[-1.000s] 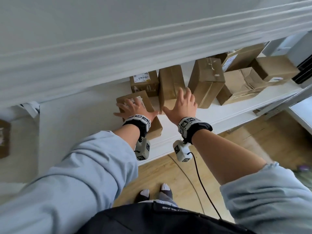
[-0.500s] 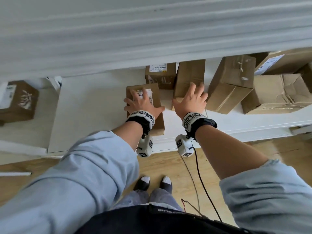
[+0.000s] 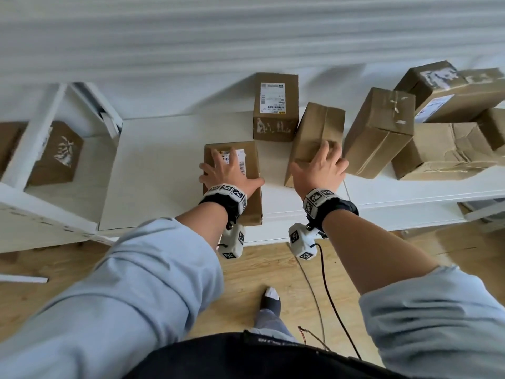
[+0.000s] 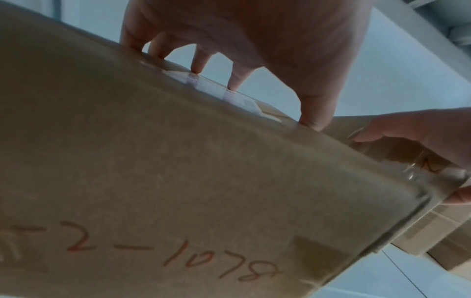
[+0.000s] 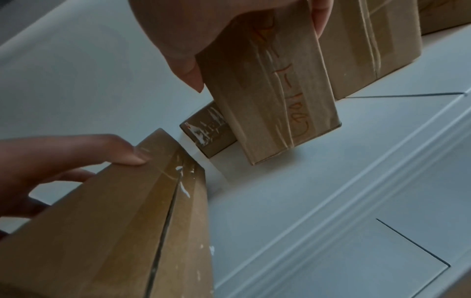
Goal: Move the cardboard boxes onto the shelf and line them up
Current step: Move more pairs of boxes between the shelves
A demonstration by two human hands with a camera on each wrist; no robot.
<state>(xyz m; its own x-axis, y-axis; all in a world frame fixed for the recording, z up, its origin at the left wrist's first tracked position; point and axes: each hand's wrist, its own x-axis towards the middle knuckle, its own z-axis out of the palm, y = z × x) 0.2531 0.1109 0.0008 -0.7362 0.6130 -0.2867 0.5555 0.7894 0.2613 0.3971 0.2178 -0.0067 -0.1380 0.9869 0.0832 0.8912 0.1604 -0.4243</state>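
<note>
Seen from above: a white shelf (image 3: 169, 165) holding several brown cardboard boxes. Left hand (image 3: 228, 173) spread over the top of a labelled box (image 3: 247, 203) near the shelf's front edge, fingertips (image 4: 197, 67) pressing on its white label, thumb curled over its right edge, so gripping it. Right hand (image 3: 318, 170) clamped over the near end of a taped box (image 3: 318, 132) just to the right, thumb (image 5: 188, 74) on one side and fingers on the other; this box tilted, one bottom edge lifted off the shelf in the right wrist view. Behind and between the two, a back box (image 3: 274, 105) with a printed label, standing near the wall and touching the taped box. Further right, a tall box (image 3: 378, 132) leaning, then a crumpled box (image 3: 442, 151) with more stacked behind it. Below the shelf, wooden floor (image 3: 259, 272) and trailing cables
</note>
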